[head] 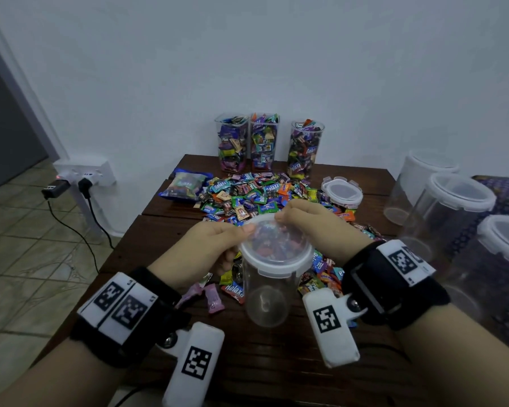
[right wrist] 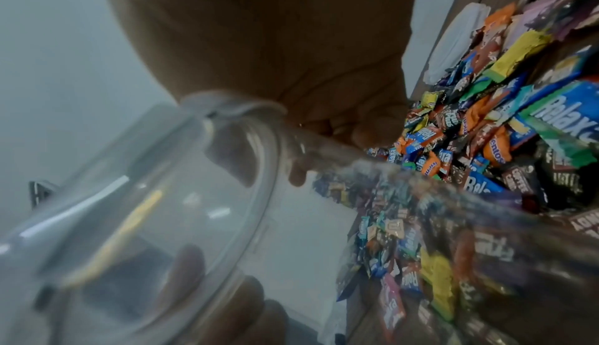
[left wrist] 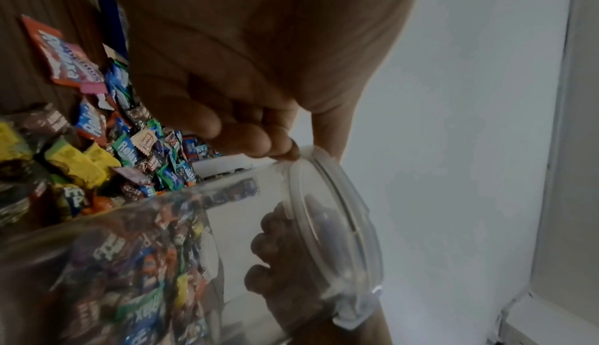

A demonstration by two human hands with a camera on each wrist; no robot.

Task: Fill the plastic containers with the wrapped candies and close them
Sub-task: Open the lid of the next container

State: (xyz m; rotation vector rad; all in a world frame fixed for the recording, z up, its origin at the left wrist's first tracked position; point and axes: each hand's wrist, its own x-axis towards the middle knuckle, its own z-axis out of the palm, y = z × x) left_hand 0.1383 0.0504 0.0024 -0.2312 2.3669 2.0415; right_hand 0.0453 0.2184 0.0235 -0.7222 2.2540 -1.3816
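**Hands at the lid of an empty container**

Hands meet at the top of a clear round container [head: 266, 292] that stands empty near the front of the dark wooden table [head: 276, 362]. The left hand [head: 202, 251] has its fingers curled, thumb and fingertips pinching the near-left rim of the white-edged lid [head: 276, 254]. The right hand [head: 315, 221] curls over the far rim and grips that same lid. Whether the lid's clips are latched cannot be told. Behind and beside the container lies a heap of wrapped candies [head: 256, 195]. Three filled containers [head: 265, 142], lidless, stand by the wall. A loose lid [head: 341, 192] rests right of the heap; more empty lidded containers [head: 450, 212] stand at the right.
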